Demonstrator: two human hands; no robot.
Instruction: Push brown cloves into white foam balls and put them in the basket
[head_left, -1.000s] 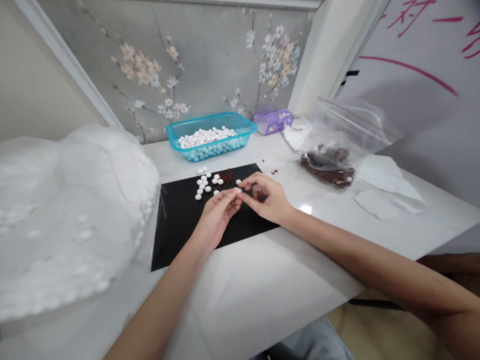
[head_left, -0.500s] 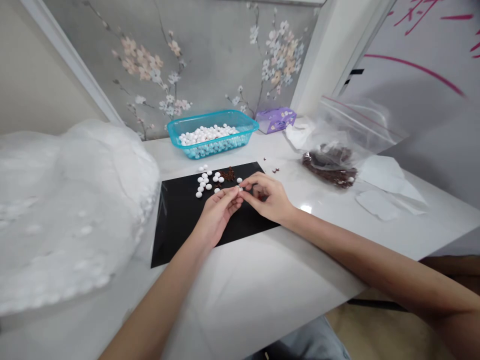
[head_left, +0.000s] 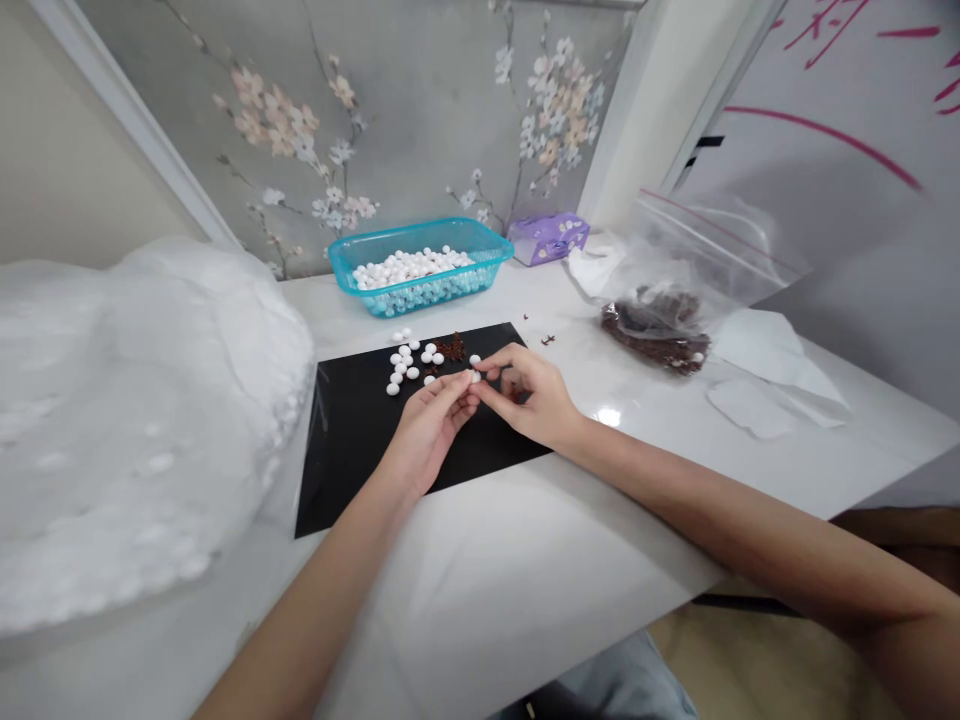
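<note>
Bead point(head_left: 476, 377): one small white piece, where both hands meet, over the right half of the mat point(head_left: 352, 450) and toward its far edge.
Left hand point(head_left: 431, 425): thumb and fingertips pinched narrow on the bead's near-left side; the other fingers curl beneath.
Right hand point(head_left: 536, 395): thumb and forefinger drawn close about the bead from the right; whether a brown bit is pinched there too, I cannot tell.
Feel: probably very light, stiff and smooth, so apt to slip or roll; it looks unlikely to crush under a finger pinch.
Hold: best taken across its widest part, between thumb and forefinger pads.
Axis: fingertips cover most of it, so no long axis or pointing direction can be read; its shape seems nearly round.
Loose beads point(head_left: 406, 361): clustered on the mat's far half, with a few just beyond its far edge.
Brown bits point(head_left: 454, 347): heaped by the mat's far edge, thin and spiky, lying at mixed angles.
Basket point(head_left: 495, 262): beyond the mat, holding many more white beads.
Clear bag point(head_left: 656, 335): right of the mat, with brown stuff inside.
White bag point(head_left: 210, 330): left of the mat, bulging.
</note>
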